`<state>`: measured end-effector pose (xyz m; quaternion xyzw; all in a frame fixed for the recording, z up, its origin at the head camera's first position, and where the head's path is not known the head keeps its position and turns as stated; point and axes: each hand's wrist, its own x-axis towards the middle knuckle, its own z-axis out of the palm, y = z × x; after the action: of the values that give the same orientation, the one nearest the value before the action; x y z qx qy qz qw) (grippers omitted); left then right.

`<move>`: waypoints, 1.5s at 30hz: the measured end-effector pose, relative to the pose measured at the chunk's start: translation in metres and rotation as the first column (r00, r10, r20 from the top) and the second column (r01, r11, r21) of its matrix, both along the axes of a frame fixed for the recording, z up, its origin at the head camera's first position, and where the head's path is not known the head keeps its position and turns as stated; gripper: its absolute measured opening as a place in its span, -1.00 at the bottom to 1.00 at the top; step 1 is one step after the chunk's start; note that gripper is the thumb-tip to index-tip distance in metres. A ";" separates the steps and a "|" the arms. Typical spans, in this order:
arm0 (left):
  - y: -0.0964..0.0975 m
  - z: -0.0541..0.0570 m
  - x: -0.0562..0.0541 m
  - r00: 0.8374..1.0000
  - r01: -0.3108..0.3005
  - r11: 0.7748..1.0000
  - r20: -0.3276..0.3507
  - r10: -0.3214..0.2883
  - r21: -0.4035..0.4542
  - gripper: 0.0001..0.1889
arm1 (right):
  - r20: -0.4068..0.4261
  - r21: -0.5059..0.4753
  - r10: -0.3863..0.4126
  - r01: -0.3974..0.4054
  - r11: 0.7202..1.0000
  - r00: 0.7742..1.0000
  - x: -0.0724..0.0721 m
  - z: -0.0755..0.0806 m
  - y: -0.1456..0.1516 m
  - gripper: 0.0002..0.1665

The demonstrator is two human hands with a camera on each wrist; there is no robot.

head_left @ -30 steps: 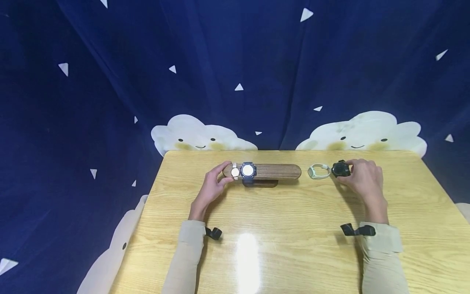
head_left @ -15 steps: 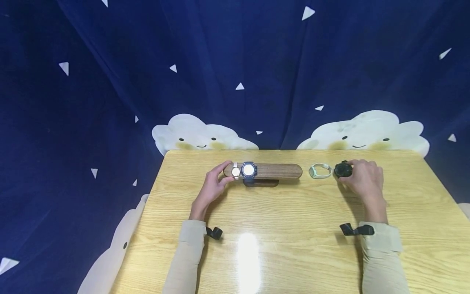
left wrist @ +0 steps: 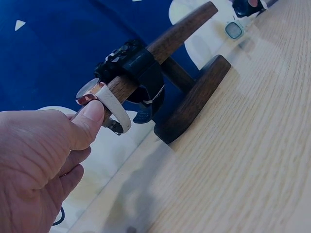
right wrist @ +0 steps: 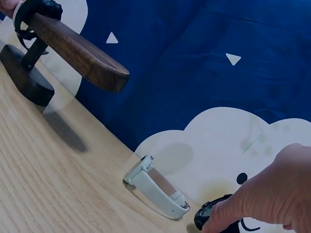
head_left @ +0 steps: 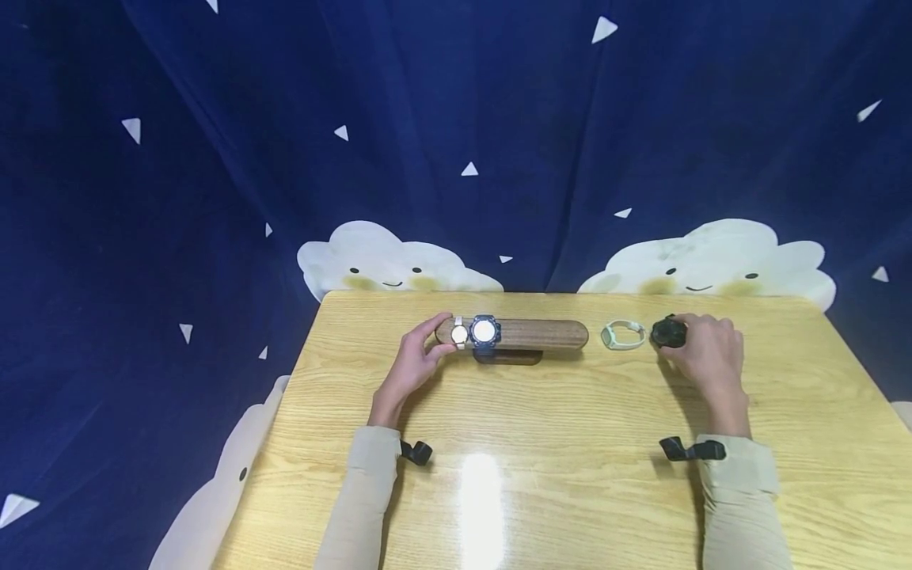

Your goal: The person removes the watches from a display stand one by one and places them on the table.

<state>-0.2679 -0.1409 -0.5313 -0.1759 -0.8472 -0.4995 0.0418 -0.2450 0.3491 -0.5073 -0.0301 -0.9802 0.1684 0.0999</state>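
Note:
At the left end of a dark wooden watch stand (head_left: 541,333), my left hand (head_left: 412,356) pinches a small white-strapped wristwatch (head_left: 459,334) looped on the bar. The thumb (left wrist: 93,114) lies against its strap in the left wrist view; the other fingertips are partly hidden. Beside it on the bar is a dark wristwatch (left wrist: 141,68) with a chunky case. My right hand (head_left: 708,348) grips a black wristwatch (head_left: 668,332) at the table's right side, thumb on its near side. A pale mint wristwatch (right wrist: 158,191) lies on its side just left of that hand.
The light wooden table (head_left: 570,459) ends at a dark blue curtain (head_left: 399,142) with white clouds and triangles. The stand's foot (left wrist: 194,99) rests on the table below the bar. A black strap and camera mount (head_left: 691,449) sits at each wrist.
The black wristwatch has shifted slightly right, away from the mint one, and its face has turned in the right hand. The left hand stays at the stand's end.

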 end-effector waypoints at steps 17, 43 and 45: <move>0.001 0.000 -0.001 1.000 -0.003 1.000 -0.013 0.002 -0.021 -0.34 | 0.030 0.011 -0.013 0.012 1.000 0.999 -0.001 -0.002 0.003 -0.21; 0.002 0.000 0.000 1.000 -0.013 0.999 -0.013 0.013 -0.031 -0.33 | -0.030 -0.090 0.092 -0.094 0.991 0.995 0.000 0.001 -0.004 -0.29; 0.001 0.000 0.000 1.000 -0.014 1.000 -0.013 0.014 -0.026 -0.34 | -0.047 -0.133 0.135 -0.141 0.981 0.990 -0.002 0.001 -0.010 -0.31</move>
<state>-0.2679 -0.1396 -0.5314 -0.1739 -0.8546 -0.4869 0.0486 -0.2473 0.3394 -0.5061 0.0344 -0.9641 0.2418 0.1042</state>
